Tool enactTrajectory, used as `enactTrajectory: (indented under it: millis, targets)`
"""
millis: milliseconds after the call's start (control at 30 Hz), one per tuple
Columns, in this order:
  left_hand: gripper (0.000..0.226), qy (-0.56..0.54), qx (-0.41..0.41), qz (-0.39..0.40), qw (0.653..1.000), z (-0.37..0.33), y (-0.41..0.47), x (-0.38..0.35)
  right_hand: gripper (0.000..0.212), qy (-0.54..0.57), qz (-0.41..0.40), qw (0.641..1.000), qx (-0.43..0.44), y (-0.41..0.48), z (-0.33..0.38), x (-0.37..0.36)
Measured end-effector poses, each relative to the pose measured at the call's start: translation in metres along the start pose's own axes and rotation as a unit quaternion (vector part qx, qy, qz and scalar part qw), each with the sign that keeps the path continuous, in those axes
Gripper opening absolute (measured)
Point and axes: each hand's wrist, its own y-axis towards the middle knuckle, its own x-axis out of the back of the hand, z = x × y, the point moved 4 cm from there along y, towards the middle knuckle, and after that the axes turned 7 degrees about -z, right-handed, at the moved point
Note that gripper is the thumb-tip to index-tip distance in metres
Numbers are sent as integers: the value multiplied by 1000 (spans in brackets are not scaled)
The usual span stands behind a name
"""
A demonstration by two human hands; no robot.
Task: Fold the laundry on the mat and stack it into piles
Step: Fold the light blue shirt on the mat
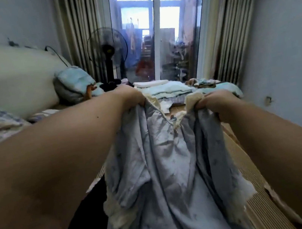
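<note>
**Step in hand: garment raised and spread for its first fold**

Layout, referred to the garment:

- Far left of the garment and beyond it, a pillow (74, 80) leans against a pale headboard. A fan (106, 46) stands just right of the pillow.
- Low on the garment's left side, a dark item (88, 212) lies on the mat. What it is cannot be told.
- The left hand (134, 97) is closed on the garment's upper left edge, fingers curled over bunched cloth.
- The garment (164, 171) is grey-blue with cream lace trim. It hangs from both hands toward the camera, creased, with its top edge sagging between them. Its lower part runs out of view.
- Beyond the garment's top edge, a pile (172, 90) of folded pale-blue laundry sits on the mat.
- The right hand (217, 102) is closed on the upper right edge, gripping a wad of lace trim.
- The mat (255, 187), ribbed and tan, shows along the garment's right side.

Assessment: the task appears partly done, since one pile stands while this piece is unfolded.

Next move, as judged:

1. Draw the hands apart until the top edge is taut.
2. Lower the garment flat onto the mat.
3. Smooth the creases, then fold it toward the pile's footprint.

Caution: the bunched lace may twist under the fold.
</note>
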Motion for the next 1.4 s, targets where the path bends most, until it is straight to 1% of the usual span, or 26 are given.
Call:
enactTrajectory:
  millis: [33, 100, 133, 233, 300, 367, 400, 467, 500, 567, 633, 700, 767, 833, 900, 967, 1000, 1033, 1100, 1133, 1167, 1233, 1267, 1333, 1400]
  targets:
    - [12, -15, 12, 22, 1000, 8, 5, -17, 21, -17, 17, 1000, -2, 2, -11, -8]
    - [9, -38, 44, 66, 996, 29, 18, -54, 23, -41, 36, 998, -12, 11, -37, -29]
    - [9, -58, 65, 72, 994, 39, 23, -69, 26, -45, 40, 998, -19, 18, -53, -40]
    - [12, -68, 94, 76, 990, 65, 40, -108, 40, -60, 41, 997, -40, 29, -95, -65]
    - [14, -70, 122, 85, 986, 83, 51, -131, 52, -59, 63, 995, -47, 32, -117, -78]
    - [15, -85, 127, 114, 982, 102, 59, -144, 58, -53, 88, 993, -49, 31, -133, -87]
    - [22, -102, 126, 139, 977, 111, 62, -152, 59, -45, 97, 993, -51, 31, -141, -89]
    - [50, -124, 140, 196, 963, 130, 62, -160, 59, -44, 95, 994, -43, 30, -155, -87]
    - [53, -131, 155, 221, 954, 138, 58, -161, 58, -54, 91, 994, -42, 29, -163, -84]
    - [45, -121, 189, 285, 932, 156, 46, -159, 56, -93, 89, 990, -58, 23, -181, -72]
    - [46, -103, 201, 360, 905, 169, 32, -155, 58, -174, 101, 975, -98, 14, -204, -59]
    - [53, -116, 193, 391, 892, 175, 22, -147, 63, -227, 108, 952, -173, 1, -230, -47]
    - [47, -117, 187, 416, 882, 177, 14, -140, 68, -216, 87, 941, -245, -11, -255, -40]
    - [42, -79, 194, 456, 865, 178, 4, -132, 78, -194, 41, 931, -308, -16, -281, -35]
    - [44, -26, 195, 479, 856, 184, -1, -124, 78, -162, 4, 925, -344, -20, -293, -32]
    - [35, 24, 187, 465, 865, 186, -4, -117, 62, -133, -19, 922, -363, -24, -291, -30]
    - [30, 24, 187, 449, 873, 187, -5, -114, 54, -141, -25, 923, -358, -24, -289, -27]
    - [33, 6, 188, 428, 884, 187, -4, -111, 48, -169, -31, 924, -341, -22, -286, -23]
    - [56, -60, 190, 378, 904, 187, 0, -104, 42, -167, -50, 935, -309, -12, -273, -12]
    - [65, -102, 192, 344, 913, 186, 5, -99, 38, -152, -45, 942, -297, -5, -266, -7]
    - [62, -141, 192, 299, 924, 184, 10, -93, 32, -132, -43, 954, -267, 3, -254, -2]
    - [28, -200, 174, 212, 941, 171, 18, -80, 17, -84, -50, 967, -235, 16, -234, 10]
    - [24, -209, 166, 190, 945, 164, 21, -75, 17, -57, -48, 973, -219, 21, -223, 14]
    - [24, -223, 158, 179, 945, 147, 26, -64, 27, -7, -35, 978, -203, 18, -194, 18]
    - [24, -225, 155, 172, 947, 134, 30, -54, 23, -9, 1, 987, -162, 10, -159, 11]
